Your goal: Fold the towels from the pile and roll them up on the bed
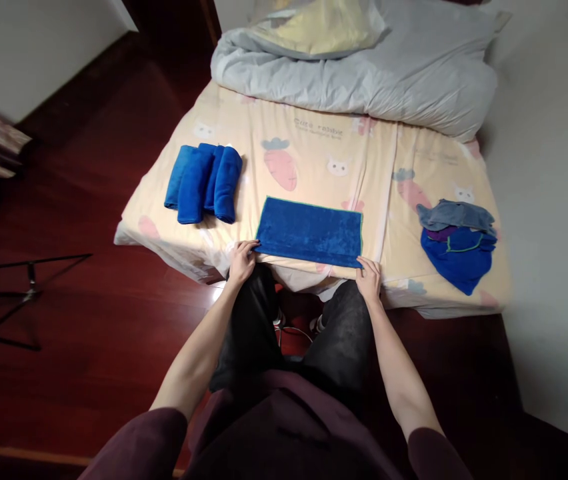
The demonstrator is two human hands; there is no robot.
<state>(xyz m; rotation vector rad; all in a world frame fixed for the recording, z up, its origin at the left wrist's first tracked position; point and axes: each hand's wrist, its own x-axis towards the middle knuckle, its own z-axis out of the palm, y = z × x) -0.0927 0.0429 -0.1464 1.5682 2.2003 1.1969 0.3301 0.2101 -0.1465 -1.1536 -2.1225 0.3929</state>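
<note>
A blue towel (311,230) with a thin green edge lies flat as a wide rectangle near the front of the bed. Its near edge looks folded or turned over in a narrow band. At the near left corner, my left hand (243,261) pinches the cloth. My right hand (369,277) grips the near right corner between thumb and fingers. To the left lie several rolled blue towels (194,187) side by side. On the right sits a loose heap of crumpled cloths (457,257), blue with some grey-blue and purple.
The bed (324,153) has a cream sheet printed with carrots and rabbits. A grey quilt (414,73) and a yellow pillow (319,30) lie at its far end. Black tripod legs (29,293) stand on the dark red floor at left. A wall (549,200) rises at right.
</note>
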